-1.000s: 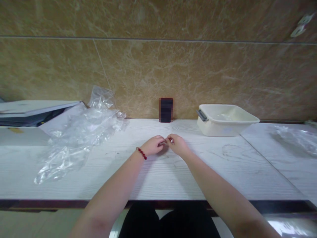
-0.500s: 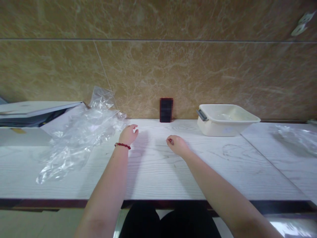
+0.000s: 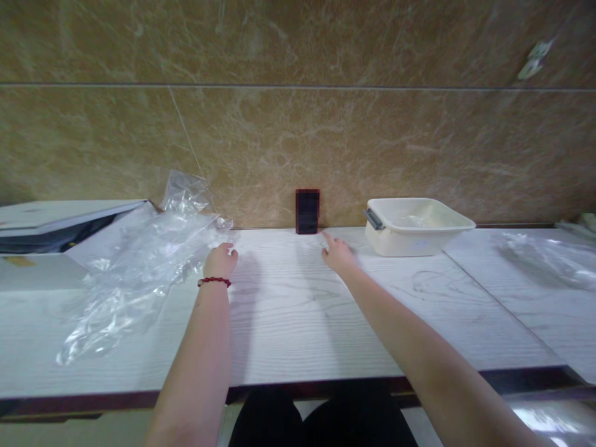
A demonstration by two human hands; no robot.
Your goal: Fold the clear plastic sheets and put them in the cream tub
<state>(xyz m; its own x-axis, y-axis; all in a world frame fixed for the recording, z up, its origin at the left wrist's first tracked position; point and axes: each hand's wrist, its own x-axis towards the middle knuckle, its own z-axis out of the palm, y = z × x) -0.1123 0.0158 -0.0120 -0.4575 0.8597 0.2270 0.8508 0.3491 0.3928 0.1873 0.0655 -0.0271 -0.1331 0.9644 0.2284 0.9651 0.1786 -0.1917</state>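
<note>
My left hand [image 3: 221, 259], with a red beaded bracelet [image 3: 214, 281] at the wrist, hovers beside the crumpled clear plastic bags [image 3: 139, 261]. Its fingers are loosely curved with a gap to the thumb, and nothing shows in it. My right hand [image 3: 339, 253] reaches forward over the white table, index finger stretched out and thumb apart, holding nothing visible. Its fingertip is close to the lower right corner of a dark upright rectangle [image 3: 307, 212] leaning at the wall. That rectangle is pixelated, so its kind is unclear. Whether the finger touches it I cannot tell.
A cream plastic bin [image 3: 410, 242] with a grey handle stands right, some clear plastic inside. At left is a white box [image 3: 41, 273] with dark contents. More clear plastic [image 3: 549, 257] lies far right. A tiled wall [image 3: 261, 143] closes the table's back [image 3: 288, 335].
My right hand has moved forward toward the dark rectangle, and its curled fingers have opened. My left hand has shifted a little left, toward the plastic bags. The view has shifted slightly.
</note>
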